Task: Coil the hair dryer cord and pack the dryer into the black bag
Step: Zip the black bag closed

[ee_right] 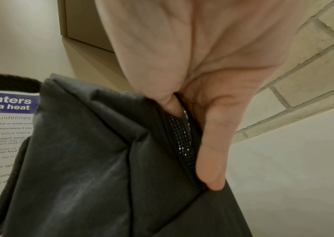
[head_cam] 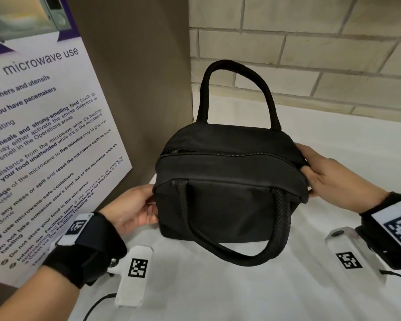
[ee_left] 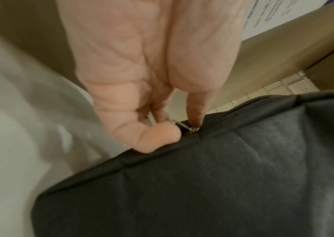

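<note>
Black bag [head_cam: 227,195] sits upright on the white tabletop [head_cam: 333,140], toward its back-left corner w/ the brick wall behind and a microwave poster [head_cam: 44,135] leaning at the left. The zip [head_cam: 229,155] runs shut across the top as far as the head view shows; the dryer and its cord aren't in sight anywhere, so prob. already inside, can't confirm. Left hand [head_cam: 134,209] is pinching the small metal zip pull [ee_left: 186,126] at the bag's left end, thumb and forefinger closed on it. Right hand [head_cam: 329,179] grasps the fabric at the bag's right end, thumb tucked into a short gap where the zip teeth [ee_right: 182,141] look parted, fingers along the side. Step in hand reads as finishing the zip, or opening it; can't tell which way the pull is meant to go. To do it well: keep the right hand pulling the far end taut so the track lies straight, draw the pull along the line of the teeth, not up or out. Get the thumb out of the gap before the slider arrives. Soft fabric bunches easily, so go steady, watch for lining or cord caught in the teeth, and keep the lower handle [head_cam: 236,228] clear.
</note>
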Demonstrator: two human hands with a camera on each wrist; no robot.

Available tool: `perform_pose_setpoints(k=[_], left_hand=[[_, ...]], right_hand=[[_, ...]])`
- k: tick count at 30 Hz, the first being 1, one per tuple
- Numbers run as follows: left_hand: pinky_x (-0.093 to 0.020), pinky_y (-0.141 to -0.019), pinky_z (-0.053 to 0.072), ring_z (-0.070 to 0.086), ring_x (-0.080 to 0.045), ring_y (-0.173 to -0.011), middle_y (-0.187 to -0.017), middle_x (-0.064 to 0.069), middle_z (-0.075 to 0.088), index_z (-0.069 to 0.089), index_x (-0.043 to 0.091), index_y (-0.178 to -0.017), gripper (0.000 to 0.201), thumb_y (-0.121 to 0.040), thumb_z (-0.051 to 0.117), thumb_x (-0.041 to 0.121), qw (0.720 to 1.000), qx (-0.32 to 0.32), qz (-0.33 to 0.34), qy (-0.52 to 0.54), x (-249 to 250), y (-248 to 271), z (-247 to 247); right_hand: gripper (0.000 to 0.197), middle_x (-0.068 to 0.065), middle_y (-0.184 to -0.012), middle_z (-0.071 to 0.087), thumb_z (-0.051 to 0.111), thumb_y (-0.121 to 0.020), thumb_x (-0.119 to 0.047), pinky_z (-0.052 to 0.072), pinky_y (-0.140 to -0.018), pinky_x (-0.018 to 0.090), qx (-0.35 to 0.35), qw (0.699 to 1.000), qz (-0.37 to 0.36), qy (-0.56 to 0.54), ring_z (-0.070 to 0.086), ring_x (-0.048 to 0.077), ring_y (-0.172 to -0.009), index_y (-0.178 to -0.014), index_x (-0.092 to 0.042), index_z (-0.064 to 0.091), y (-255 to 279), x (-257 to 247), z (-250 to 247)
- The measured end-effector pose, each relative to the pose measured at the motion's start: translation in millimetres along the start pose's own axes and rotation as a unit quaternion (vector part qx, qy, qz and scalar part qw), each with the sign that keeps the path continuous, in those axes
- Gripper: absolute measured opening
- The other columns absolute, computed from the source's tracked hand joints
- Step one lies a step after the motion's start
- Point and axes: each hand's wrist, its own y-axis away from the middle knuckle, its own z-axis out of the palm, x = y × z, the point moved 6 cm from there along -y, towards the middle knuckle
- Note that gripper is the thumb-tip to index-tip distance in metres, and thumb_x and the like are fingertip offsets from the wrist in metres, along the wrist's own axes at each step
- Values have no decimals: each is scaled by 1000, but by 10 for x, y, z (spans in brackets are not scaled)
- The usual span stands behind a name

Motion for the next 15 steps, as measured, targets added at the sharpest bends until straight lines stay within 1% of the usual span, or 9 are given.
perform_pose_setpoints(k=[2, 4, 5, 7, 9, 10, 13, 14, 15], left_hand=[[-20, -44, 44, 49, -9, -43, -60, -5, 51, 56, 10, -76, 18, -90, 43, 10, 1000, -7, 9, 6, 0, 13, -10], [-20, -42, 43, 49, -9, -41, -57, -5, 52, 54, 9, -76, 21, -92, 40, 9, 1000, -4, 12, 15, -8, 15, -16], [-21, -43, 42, 49, -10, -42, -56, -5, 53, 54, 10, -75, 23, -93, 39, 11, 1000, 1, 11, 18, -13, 11, -17], [-24, -49, 38, 44, -15, -51, -60, -6, 49, 52, 12, -77, 23, -94, 38, 17, 1000, 4, 10, 13, -8, -3, -3], [-26, -52, 30, 38, -17, -55, -64, -8, 43, 50, 12, -80, 19, -93, 38, 17, 1000, -3, 1, 4, 6, -14, 20], [-26, -51, 27, 37, -16, -54, -62, -8, 42, 49, 12, -78, 19, -93, 37, 15, 1000, -5, -4, 3, 8, -22, 21], [-21, -44, 23, 33, -9, -37, -41, 1, 39, 45, 14, -63, 28, -90, 37, 15, 1000, 13, 0, 12, 28, -52, 7], [-19, -41, 21, 30, -7, -33, -39, 3, 37, 43, 15, -59, 30, -89, 37, 14, 999, 30, 16, 16, 61, -51, 0], [-18, -38, 19, 28, -5, -31, -40, 2, 34, 40, 16, -57, 32, -89, 37, 13, 998, 51, 44, 19, 108, -49, -21]], right_hand=[[49, 2, -81, 61, 28, -92, -4, 51, -53, 9, -2, 1000, 3, -2, 64, 11, -71, -135, -26, 27, 4, 13, 1], [49, 3, -82, 61, 28, -91, -3, 51, -53, 9, -2, 1000, 4, 1, 63, 12, -71, -135, -26, 27, 3, 19, 0], [49, 6, -84, 62, 28, -91, -3, 51, -54, 9, 0, 1000, 3, 3, 64, 12, -71, -135, -26, 27, 1, 16, -1], [50, 14, -91, 63, 28, -91, -3, 52, -54, 10, 3, 1000, -1, 7, 64, 14, -72, -135, -26, 28, -4, 2, -5], [50, 17, -93, 63, 28, -91, -2, 51, -53, 9, 3, 1000, 0, 11, 64, 14, -73, -134, -26, 29, -6, -3, -5], [50, 17, -93, 63, 28, -91, -2, 51, -53, 9, 2, 1000, 3, 12, 63, 13, -72, -134, -26, 29, -4, -2, -4], [51, 17, -91, 63, 27, -91, -2, 50, -51, 8, 6, 1000, 9, 13, 63, 12, -71, -134, -27, 28, -1, 0, -5], [51, 16, -91, 63, 27, -91, -2, 50, -51, 9, 8, 1000, 10, 14, 63, 12, -71, -134, -28, 28, 2, -1, -9], [51, 15, -90, 63, 27, -91, -2, 50, -52, 9, 10, 1000, 12, 15, 64, 13, -71, -134, -28, 28, 5, 2, -14]])
